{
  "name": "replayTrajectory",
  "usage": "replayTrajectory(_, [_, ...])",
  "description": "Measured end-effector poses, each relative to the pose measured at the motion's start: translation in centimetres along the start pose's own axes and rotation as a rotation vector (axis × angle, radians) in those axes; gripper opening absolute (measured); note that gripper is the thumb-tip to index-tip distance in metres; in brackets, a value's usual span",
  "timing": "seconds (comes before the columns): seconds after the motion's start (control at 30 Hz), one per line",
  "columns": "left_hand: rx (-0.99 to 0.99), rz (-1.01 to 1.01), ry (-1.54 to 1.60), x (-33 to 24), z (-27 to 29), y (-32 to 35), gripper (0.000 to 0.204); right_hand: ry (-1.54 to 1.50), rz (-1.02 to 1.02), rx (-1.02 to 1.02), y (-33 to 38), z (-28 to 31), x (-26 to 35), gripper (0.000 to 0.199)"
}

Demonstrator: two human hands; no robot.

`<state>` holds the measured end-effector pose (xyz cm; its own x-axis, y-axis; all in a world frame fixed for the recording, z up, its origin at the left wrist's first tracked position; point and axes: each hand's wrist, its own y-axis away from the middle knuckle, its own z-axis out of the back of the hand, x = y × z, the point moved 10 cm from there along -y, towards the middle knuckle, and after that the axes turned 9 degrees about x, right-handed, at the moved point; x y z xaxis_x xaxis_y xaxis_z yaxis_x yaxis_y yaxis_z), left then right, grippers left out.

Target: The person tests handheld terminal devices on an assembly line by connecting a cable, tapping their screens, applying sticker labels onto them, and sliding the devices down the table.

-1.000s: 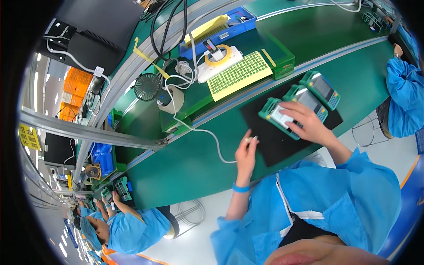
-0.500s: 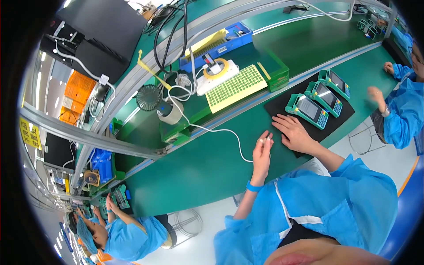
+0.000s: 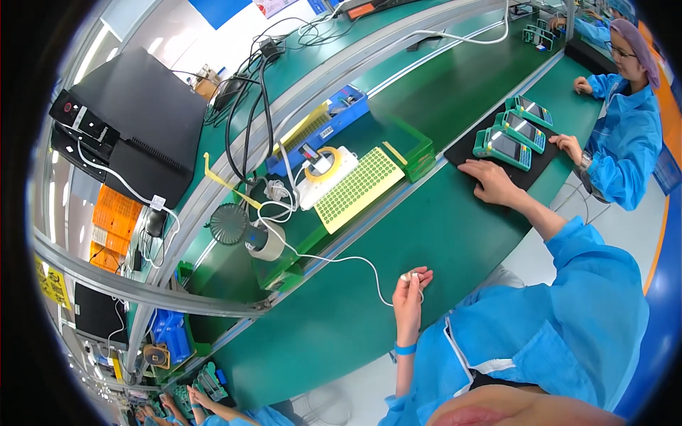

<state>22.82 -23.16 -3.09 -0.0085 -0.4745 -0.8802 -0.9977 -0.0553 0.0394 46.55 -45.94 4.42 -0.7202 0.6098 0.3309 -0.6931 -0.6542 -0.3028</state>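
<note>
My left hand [image 3: 408, 295] is closed in a pinch on a thin white cable [image 3: 362, 260], over the near part of the green bench. The cable's end is hidden in my fingers, and small white coverings show at the fingertips. My right hand [image 3: 491, 182] lies with fingers stretched out on the near left part of a black mat [image 3: 462, 148]. Three green handheld payment terminals with screens and keypads rest on the mat in a slanting row: a near one [image 3: 503, 148], a middle one [image 3: 524, 129] and a far one [image 3: 533, 110]. My right fingers are apart from them.
A co-worker's hand [image 3: 568, 148] is at the mat's right edge. Along the bench's back stand a yellow sheet of green dots [image 3: 360, 188], a white power strip [image 3: 309, 192], a small fan [image 3: 229, 224] and a blue bin [image 3: 348, 110]. A metal frame bar [image 3: 142, 280] crosses the left.
The mat with its terminals has slid right along the bench, my right hand going with it. My left hand, still pinching the cable, is farther from the mat. The co-worker's hand has come to the mat.
</note>
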Motion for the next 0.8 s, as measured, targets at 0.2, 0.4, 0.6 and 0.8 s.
replayTrajectory(0.2, [0.026, -0.008, -0.216, -1.2, -1.1, 0.3, 0.022, 0.196, -0.148, -0.055, -2.2, -0.2, -3.2, 0.053])
replayTrajectory(0.4, [0.085, -0.045, -0.233, -0.2, -1.1, -0.1, 0.02, -0.087, 0.519, 0.212, -5.5, -7.5, 13.6, 0.043])
replayTrajectory(0.6, [-0.059, -0.019, -0.259, -0.3, -0.3, 0.4, 0.021, -0.376, 0.959, 0.261, -3.0, -15.6, 29.5, 0.042])
replayTrajectory(0.8, [-0.009, -0.093, -0.434, -0.6, -0.7, 0.6, 0.018, -0.548, 0.868, 0.295, -6.1, -17.2, 32.1, 0.032])
